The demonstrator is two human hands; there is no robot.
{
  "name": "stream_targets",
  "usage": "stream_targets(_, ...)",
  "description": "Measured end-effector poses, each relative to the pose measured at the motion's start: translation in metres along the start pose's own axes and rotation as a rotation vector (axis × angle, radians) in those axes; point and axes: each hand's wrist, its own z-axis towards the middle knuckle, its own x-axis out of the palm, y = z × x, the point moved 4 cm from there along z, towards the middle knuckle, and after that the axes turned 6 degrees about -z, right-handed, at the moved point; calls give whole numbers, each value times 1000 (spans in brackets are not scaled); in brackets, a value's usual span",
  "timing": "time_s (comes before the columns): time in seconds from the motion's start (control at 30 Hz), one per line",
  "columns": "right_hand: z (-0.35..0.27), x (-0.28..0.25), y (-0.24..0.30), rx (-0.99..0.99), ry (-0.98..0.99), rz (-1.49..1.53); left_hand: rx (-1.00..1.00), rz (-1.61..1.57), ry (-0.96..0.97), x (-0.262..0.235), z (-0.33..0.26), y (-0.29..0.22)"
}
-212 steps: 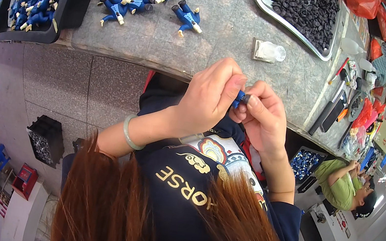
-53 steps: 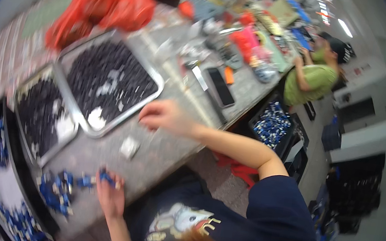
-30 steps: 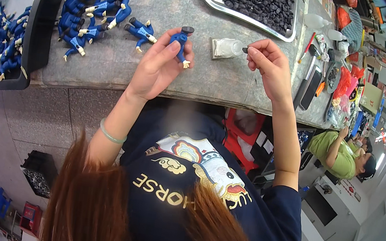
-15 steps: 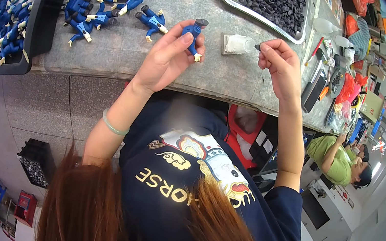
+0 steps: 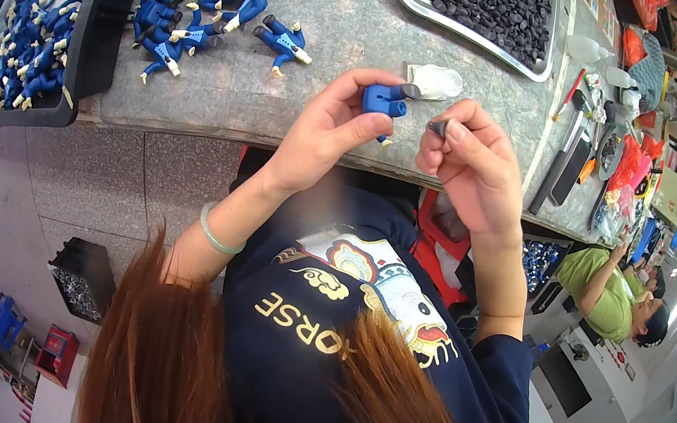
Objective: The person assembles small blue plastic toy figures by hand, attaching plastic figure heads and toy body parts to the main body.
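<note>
Over the table's near edge, my left hand (image 5: 331, 128) grips a blue toy figure (image 5: 382, 102). One dark shoe is fitted on it, and beside that an open blue leg end faces right. My right hand (image 5: 476, 157) pinches a small black shoe piece (image 5: 438, 128) between thumb and fingertips, a short gap away from the figure. Behind both hands a small whitish cup (image 5: 435, 82) lies on the table, its near part covered by my left fingers. Farther back, a metal tray (image 5: 467, 32) holds a heap of black shoe pieces (image 5: 496, 13).
Several blue figures (image 5: 199, 6) lie at the table's left, with one figure (image 5: 282, 43) apart. A black bin (image 5: 68, 100) of figures (image 5: 33, 43) stands at the left edge. Tools and a phone (image 5: 571, 168) lie at right. A person in green (image 5: 595, 291) sits beyond.
My left hand has moved right and turned the figure so its open leg end faces right. My right hand has brought the black shoe piece away from the cup, nearer the figure.
</note>
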Motion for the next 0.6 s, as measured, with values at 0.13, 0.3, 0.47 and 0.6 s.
stream_targets(0.13, 1, 2, -7, -2, 6, 42, 50, 135, -29, 8, -4, -7)
stream_targets(0.3, 1, 4, -10, 16, -20, 28, 83, 203, -16, 14, -7, -11)
stream_targets(0.47, 0, 3, -13, 47, -22, 14, 161, 410, 9, 15, -9, -17)
stream_targets(0.6, -3, 2, -16, 152, 31, 158, 296, 627, 5, 18, -8, -24)
